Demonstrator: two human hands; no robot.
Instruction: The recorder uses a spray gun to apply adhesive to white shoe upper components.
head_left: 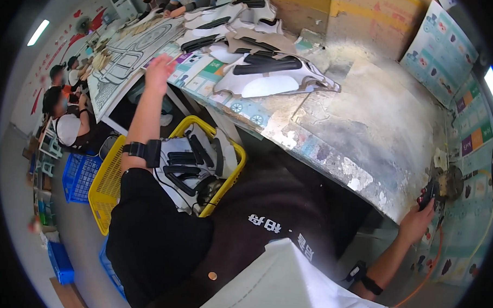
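My left hand (159,74) is raised beside the work table's front edge, near the row of cut pieces. Motion smears its fingers, so whether they hold anything does not show. On the far right, my right hand (416,221) is closed round the dark handle of what looks like a spray gun (427,197), low by the table's right corner. The nearest white shoe upper piece (270,85) lies flat on the table, with black padded strips and a white oval patch. Several similar pieces (213,23) lie behind it in overlapping rows.
A stained work table (367,120) fills the upper right, backed by cardboard (378,23) and a patterned board (440,52). An orange hose (431,266) hangs at right. A yellow basket (236,178) of similar pieces stands left of my lap. Blue crates (83,178) and people (74,123) are further left.
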